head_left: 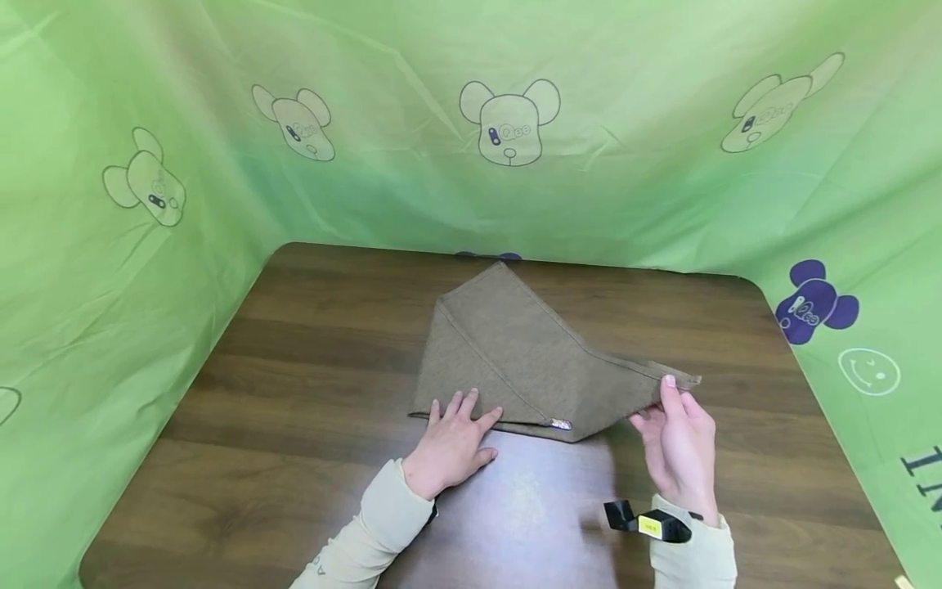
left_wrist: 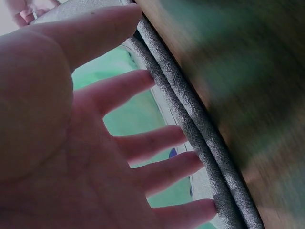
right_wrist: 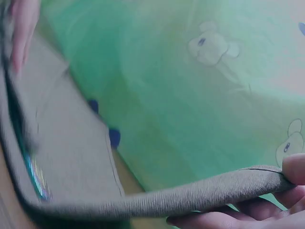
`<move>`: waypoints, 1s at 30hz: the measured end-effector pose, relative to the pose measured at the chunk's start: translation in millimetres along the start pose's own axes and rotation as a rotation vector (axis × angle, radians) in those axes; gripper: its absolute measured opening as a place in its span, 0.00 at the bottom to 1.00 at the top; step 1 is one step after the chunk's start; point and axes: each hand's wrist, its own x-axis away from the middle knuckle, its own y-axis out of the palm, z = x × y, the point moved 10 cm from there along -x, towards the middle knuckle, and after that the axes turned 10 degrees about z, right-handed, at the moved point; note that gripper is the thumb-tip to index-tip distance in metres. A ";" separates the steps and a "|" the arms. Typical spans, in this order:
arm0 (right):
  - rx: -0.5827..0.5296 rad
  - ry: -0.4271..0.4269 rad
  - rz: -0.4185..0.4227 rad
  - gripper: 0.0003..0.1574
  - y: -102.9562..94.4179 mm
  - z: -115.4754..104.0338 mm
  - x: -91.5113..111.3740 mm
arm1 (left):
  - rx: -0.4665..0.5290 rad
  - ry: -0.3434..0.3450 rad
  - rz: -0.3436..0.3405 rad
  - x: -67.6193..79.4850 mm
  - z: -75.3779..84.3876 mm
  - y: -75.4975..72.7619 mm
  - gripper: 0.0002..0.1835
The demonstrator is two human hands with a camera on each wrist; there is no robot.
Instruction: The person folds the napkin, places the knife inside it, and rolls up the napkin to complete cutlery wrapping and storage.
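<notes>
A folded brown-grey cloth [head_left: 508, 352] with stitched seams lies on the wooden table, a small shiny tag [head_left: 562, 424] at its near edge. My left hand [head_left: 452, 442] rests on that near edge with spread, straight fingers. In the left wrist view its fingertips touch the cloth's doubled edge [left_wrist: 190, 114]. My right hand [head_left: 680, 446] pinches the narrow right corner of the cloth between thumb and fingers, holding it a little off the table. The right wrist view shows the raised edge [right_wrist: 157, 200] running from that pinch toward the tag.
The brown wooden table [head_left: 294, 368] has rounded far corners. A green curtain [head_left: 412, 180] printed with bear heads surrounds it on the far, left and right sides. A black strap device with a yellow label [head_left: 655, 525] sits on the right wrist.
</notes>
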 end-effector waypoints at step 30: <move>0.127 0.021 -0.059 0.19 66.7 16.2 14.2 | 0.029 0.010 0.009 2.7 -4.9 -3.8 0.29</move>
